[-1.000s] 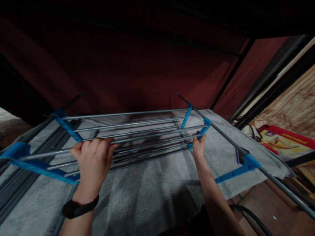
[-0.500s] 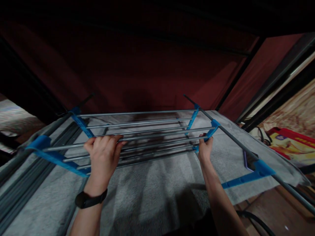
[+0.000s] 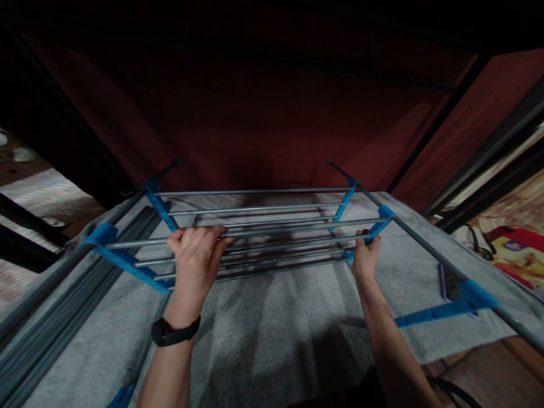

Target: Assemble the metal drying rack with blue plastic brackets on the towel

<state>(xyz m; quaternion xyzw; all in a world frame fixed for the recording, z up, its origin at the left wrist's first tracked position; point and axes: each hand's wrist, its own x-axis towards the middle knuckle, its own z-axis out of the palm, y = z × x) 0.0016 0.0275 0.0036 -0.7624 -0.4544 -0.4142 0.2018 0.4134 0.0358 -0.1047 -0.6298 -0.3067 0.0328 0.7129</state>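
A folding drying rack of grey metal rods and blue plastic brackets stands in front of me. My left hand is wrapped over one of the near rods; a black watch sits on its wrist. My right hand grips the same rod at its right end, close to a blue bracket. A grey towel lies spread over the rack's lower part, beneath both forearms.
A dark red wall closes the space behind the rack. Long grey side tubes run out to the right and left. A red and yellow package lies at the far right on the floor.
The view has swung left, so the rack and both hands sit further right in the picture. Both hands keep their grip on the rod.
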